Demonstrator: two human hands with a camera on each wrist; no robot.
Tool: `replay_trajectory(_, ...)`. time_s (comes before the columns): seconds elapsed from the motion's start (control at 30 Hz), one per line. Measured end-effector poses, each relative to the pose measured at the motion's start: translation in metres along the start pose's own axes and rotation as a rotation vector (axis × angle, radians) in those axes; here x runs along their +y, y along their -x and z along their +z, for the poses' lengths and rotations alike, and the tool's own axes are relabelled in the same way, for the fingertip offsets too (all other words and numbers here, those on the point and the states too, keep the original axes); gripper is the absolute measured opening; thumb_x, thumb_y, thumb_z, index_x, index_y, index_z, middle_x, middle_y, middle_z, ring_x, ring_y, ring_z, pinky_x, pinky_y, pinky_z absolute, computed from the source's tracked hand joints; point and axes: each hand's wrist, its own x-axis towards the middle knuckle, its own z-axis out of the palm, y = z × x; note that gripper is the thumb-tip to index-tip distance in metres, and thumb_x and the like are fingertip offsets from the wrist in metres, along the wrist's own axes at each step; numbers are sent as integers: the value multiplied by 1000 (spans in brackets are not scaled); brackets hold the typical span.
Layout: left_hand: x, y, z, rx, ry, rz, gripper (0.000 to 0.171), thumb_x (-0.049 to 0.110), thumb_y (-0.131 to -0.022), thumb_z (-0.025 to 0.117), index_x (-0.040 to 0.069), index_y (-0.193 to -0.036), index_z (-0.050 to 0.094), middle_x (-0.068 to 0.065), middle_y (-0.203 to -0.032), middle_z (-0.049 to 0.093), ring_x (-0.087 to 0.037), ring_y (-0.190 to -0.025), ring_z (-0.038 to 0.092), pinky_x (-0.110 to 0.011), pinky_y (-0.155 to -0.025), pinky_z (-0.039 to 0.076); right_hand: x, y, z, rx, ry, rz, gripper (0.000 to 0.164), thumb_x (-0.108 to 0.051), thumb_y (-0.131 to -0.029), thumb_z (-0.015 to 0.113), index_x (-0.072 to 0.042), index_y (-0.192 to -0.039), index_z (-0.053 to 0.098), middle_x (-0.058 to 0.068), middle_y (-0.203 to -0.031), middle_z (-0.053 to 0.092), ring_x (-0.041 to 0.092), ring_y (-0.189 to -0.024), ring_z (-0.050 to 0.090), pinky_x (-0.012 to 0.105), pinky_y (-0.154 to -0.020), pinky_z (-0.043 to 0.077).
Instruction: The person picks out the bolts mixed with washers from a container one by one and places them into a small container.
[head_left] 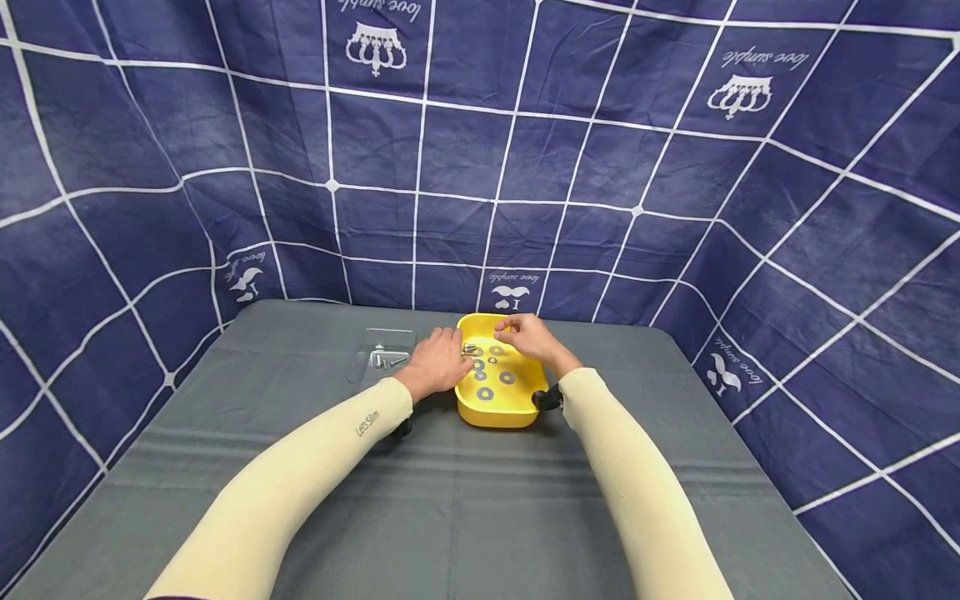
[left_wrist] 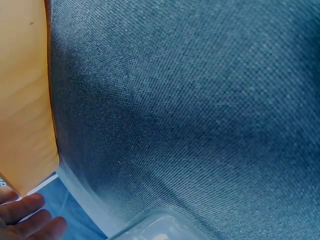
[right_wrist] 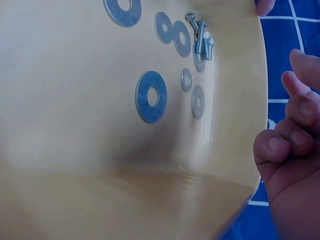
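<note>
A yellow tray (head_left: 498,417) lies on the grey cloth, with several flat metal washers (right_wrist: 151,96) and a small cluster of bolts (right_wrist: 202,40) inside along its left side. My left hand (head_left: 438,360) is at the tray's left rim, fingers extended toward the back; in the left wrist view the fingers (left_wrist: 30,215) show beside the tray's corner. Over the right back part of the tray hovers my right hand (head_left: 528,337), thumb and index close together and the other fingers (right_wrist: 295,137) loosely bent. Nothing shows between its fingertips.
Left of the tray stands a clear plastic box (head_left: 388,340) with small metal bolts (head_left: 382,361) in it, partly behind my left hand. A blue gridded cloth (head_left: 480,150) hangs behind the table and along both sides.
</note>
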Motion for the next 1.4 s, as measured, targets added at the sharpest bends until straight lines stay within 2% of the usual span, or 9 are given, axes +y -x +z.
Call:
replay_trajectory(0.23, 3, 3, -1, -11, 9, -18, 60, 41, -96, 55, 0, -139, 46, -17, -128, 57, -32, -122, 52, -49, -102, 48, 0, -6, 6, -8, -24, 23, 21, -20, -97, 66, -4, -110, 72, 2, -77, 50, 15, -70, 46, 24, -62, 37)
replay_trajectory(0.47, 1, 7, 0, -18, 0, -37, 61, 41, -97, 55, 1, -143, 43, -17, -131, 56, -31, -124, 51, -48, -102, 49, -3, -11, 18, -18, -50, 41, 24, -21, -95, 68, -4, -112, 72, 2, -73, 50, 15, -66, 45, 25, -60, 37)
replay_trajectory(0.83, 6, 8, -1, -10, 3, -42, 59, 40, -98, 55, 2, -142, 44, -17, -130, 56, -31, -125, 50, -49, -100, 50, 4, -18, 32, -20, -37, 65, 22, -15, -92, 71, -1, -109, 72, -2, -65, 42, 11, -58, 39, 21, -55, 32)
replay_trajectory(1.1, 7, 8, -1, -23, -8, -53, 59, 40, -98, 54, 3, -142, 43, -15, -130, 56, -30, -126, 50, -48, -99, 51, 4, -19, 37, -35, -8, 60, 20, -11, -91, 71, 1, -108, 73, -2, -64, 42, 11, -59, 39, 22, -56, 32)
replay_trajectory(1.4, 7, 8, 0, -8, -10, -59, 58, 40, -97, 56, 4, -142, 44, -14, -131, 57, -29, -127, 50, -48, -98, 52, 12, -27, 45, -55, -10, 71, 14, -8, -90, 72, -1, -101, 75, -3, -63, 44, 11, -58, 41, 22, -55, 34)
